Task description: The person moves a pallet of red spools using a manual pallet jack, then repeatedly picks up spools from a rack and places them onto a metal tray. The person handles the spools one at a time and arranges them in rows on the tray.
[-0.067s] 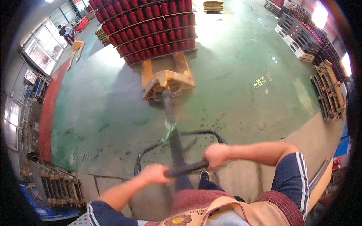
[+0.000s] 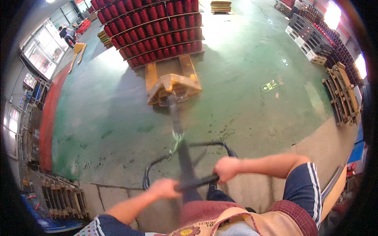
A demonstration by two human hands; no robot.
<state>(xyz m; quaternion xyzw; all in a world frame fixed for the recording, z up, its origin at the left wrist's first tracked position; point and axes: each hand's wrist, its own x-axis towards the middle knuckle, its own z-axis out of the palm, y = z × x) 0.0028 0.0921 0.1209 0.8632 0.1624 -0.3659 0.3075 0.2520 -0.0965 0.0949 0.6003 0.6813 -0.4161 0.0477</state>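
Observation:
Both my hands grip the dark crossbar [image 2: 198, 182] of a pallet jack's handle. My left hand [image 2: 164, 188] is closed round the bar's left end, and my right hand [image 2: 227, 169] is wrapped round its right end. A curved black loop [image 2: 155, 160] surrounds the shaft, which has a pale green strip of cloth [image 2: 177, 140] tied to it. The shaft runs away from me to the yellow pallet jack [image 2: 172, 83]. Its forks reach under a tall load of dark red cylinders [image 2: 157, 29], stacked in layers with thin boards between them.
Wooden pallets [image 2: 341, 94] lean at the right, with black and white pallets [image 2: 309, 39] beyond. Upright pallets [image 2: 63, 196] stand at the lower left. Another yellow pallet jack [image 2: 77, 55] and a person [image 2: 67, 36] are far left. A green floor sign [image 2: 269, 86] lies right of the load.
The handle bar and both hands have shifted slightly lower in the view. The load and pallet jack appear a little further left. My grip stays the same.

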